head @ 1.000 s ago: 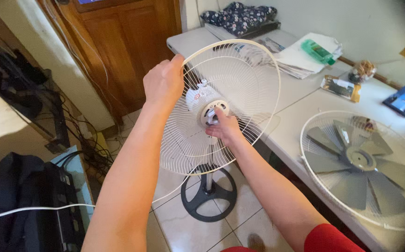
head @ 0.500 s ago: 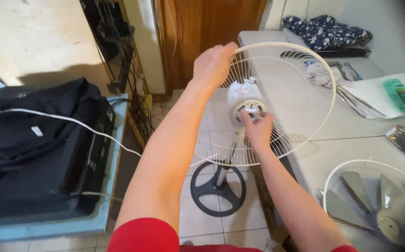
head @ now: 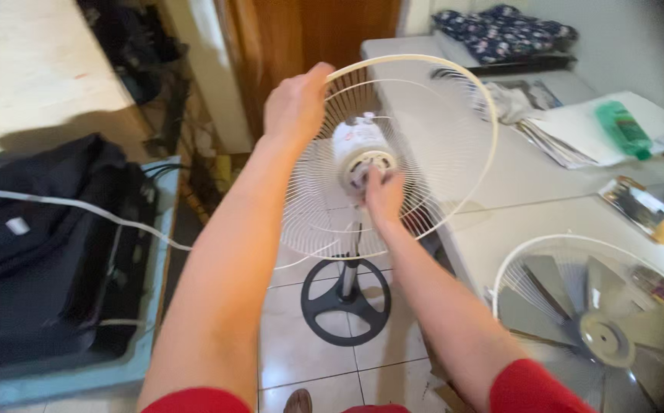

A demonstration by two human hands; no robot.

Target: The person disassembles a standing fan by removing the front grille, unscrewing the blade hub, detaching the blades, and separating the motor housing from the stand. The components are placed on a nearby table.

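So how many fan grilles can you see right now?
2: one white grille on the stand, left hand gripping its rim; another grille lying on the table, fan blades inside. None hidden, apparently.

A: From where is the scene viewed?

B: One view is given, taken from a camera worn on the head. It is aimed forward and steeply down, so both forearms are seen running up from 6 o'clock toward the centre.

A: How near is it held?

B: At arm's length. The left hand point(head: 295, 103) is found just above centre, on the rim of the rear fan guard point(head: 439, 153); the right hand point(head: 384, 195) is at the centre. The fan base point(head: 345, 302) on the tiled floor point(head: 301, 352) is looked down on, toward 6 o'clock.

A: What bounds the frame?

B: The surface point(head: 530, 191) is taken in from 1 to 4 o'clock, a black bag point(head: 41, 252) at 9 o'clock. No second view is supplied, so nothing is shared.
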